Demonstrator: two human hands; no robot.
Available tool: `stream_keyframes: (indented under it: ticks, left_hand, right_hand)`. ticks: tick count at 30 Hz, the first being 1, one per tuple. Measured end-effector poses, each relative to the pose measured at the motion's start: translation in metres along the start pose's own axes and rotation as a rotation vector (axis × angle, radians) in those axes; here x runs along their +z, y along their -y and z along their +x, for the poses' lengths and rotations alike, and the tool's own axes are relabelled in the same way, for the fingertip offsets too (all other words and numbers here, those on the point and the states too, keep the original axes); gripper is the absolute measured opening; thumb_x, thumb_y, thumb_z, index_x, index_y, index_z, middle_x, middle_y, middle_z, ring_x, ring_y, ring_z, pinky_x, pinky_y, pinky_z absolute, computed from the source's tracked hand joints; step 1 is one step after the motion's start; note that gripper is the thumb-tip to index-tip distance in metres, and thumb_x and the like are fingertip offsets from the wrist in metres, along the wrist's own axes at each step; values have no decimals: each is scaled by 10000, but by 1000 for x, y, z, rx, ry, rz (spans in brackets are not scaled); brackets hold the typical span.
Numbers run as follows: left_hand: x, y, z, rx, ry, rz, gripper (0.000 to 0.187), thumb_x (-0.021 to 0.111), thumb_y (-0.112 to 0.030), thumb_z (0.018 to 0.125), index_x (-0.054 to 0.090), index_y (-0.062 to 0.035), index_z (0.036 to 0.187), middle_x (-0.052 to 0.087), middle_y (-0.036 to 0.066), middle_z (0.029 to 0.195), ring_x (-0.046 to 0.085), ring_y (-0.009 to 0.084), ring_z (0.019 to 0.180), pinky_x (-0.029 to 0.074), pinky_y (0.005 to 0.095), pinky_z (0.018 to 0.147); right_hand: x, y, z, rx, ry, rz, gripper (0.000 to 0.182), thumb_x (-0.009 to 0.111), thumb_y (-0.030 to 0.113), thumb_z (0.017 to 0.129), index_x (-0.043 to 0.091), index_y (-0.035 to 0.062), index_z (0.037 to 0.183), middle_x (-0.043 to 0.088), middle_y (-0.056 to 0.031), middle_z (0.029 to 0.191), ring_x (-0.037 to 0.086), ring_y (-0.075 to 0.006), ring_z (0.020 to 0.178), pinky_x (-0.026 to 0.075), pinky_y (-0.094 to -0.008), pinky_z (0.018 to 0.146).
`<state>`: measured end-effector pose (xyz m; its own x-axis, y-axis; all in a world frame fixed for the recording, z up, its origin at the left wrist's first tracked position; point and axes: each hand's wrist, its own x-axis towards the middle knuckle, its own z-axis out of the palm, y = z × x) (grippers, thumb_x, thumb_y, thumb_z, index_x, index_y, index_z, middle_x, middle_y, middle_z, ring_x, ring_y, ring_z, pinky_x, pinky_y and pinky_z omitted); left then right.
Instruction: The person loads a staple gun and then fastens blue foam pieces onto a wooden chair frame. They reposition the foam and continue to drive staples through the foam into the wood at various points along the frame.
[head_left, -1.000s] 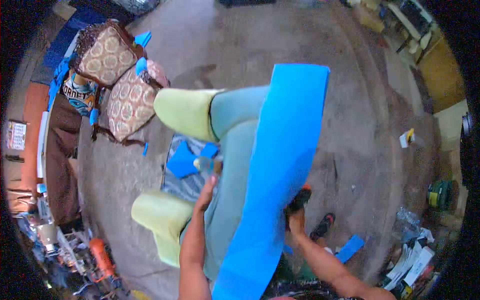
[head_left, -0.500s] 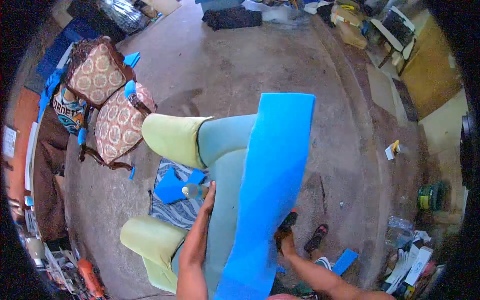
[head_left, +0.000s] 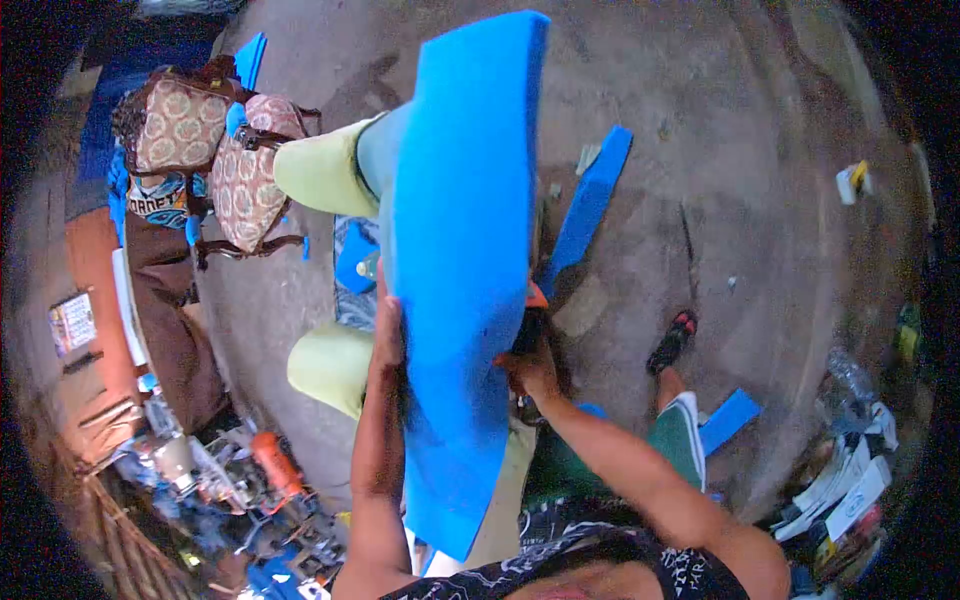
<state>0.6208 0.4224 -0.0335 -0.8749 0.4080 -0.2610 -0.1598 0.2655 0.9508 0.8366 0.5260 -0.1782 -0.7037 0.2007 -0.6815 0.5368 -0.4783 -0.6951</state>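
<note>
A long blue foam sheet lies over a pale grey-green upholstered chair, whose light green padded arms stick out to the left. My left hand rests along the sheet's left edge with its fingers stretched out. At the right edge, my right hand is closed around a black tool with an orange part at its upper end. From beside that tool a narrow blue foam strip slants up and right, away from the sheet. Most of the chair is hidden beneath the foam.
A carved wooden armchair with patterned cushions stands at the upper left. Beyond my left hand, a bottle and blue foam pieces sit on a patterned mat. Another foam offcut lies right of my leg. Clutter lines both lower sides.
My view has shifted and tilted down. My left hand now meets the foam's edge instead of the chair's side. The narrow foam strip has appeared right of the sheet.
</note>
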Motion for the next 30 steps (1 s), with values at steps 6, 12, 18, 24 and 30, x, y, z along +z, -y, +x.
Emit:
stream_keyframes:
  ticks: [6, 12, 18, 24, 30]
  left_hand:
    - [44, -51, -27, -74, -54, 549, 1309, 647, -784, 588, 81, 1, 1469, 280, 236, 1435, 326, 347, 1305, 279, 442, 1069]
    - [77, -64, -32, -8, -144, 902, 1344, 826, -602, 497, 113, 28, 1446, 326, 247, 1390, 351, 356, 1287, 286, 422, 1071]
    - [106, -74, -28, -36, -184, 1115, 1344, 874, -486, 493, 90, 74, 1430, 277, 263, 1421, 327, 364, 1307, 285, 405, 1077]
    - [117, -60, -27, -23, -276, 1427, 1346, 861, -462, 528, 33, 94, 1431, 200, 300, 1458, 242, 409, 1350, 212, 439, 1123]
    - [104, -52, -23, 66, -247, 1688, 1272, 825, -459, 595, 44, 102, 1428, 192, 329, 1450, 207, 452, 1352, 167, 467, 1137]
  right_hand:
    - [-10, 92, -26, -96, 73, 458, 1028, 914, 405, 503, 403, 28, 1311, 588, -107, 1171, 549, -290, 1111, 415, -412, 992]
    - [-18, 85, -20, -301, 15, 228, 1020, 921, 406, 493, 414, 65, 1310, 545, -99, 1230, 501, -244, 1150, 370, -379, 1023]
    - [-49, 86, -22, -256, 30, 284, 867, 877, 440, 575, 480, 95, 1265, 567, -85, 1200, 532, -212, 1111, 425, -378, 957]
    - [-107, 54, -15, -303, -74, -57, 661, 705, 556, 711, 542, 137, 1195, 655, -129, 957, 642, -359, 837, 518, -444, 755]
    - [-151, 49, -9, -517, 116, -21, 567, 758, 309, 691, 562, 72, 1168, 666, -167, 951, 660, -352, 840, 529, -399, 733]
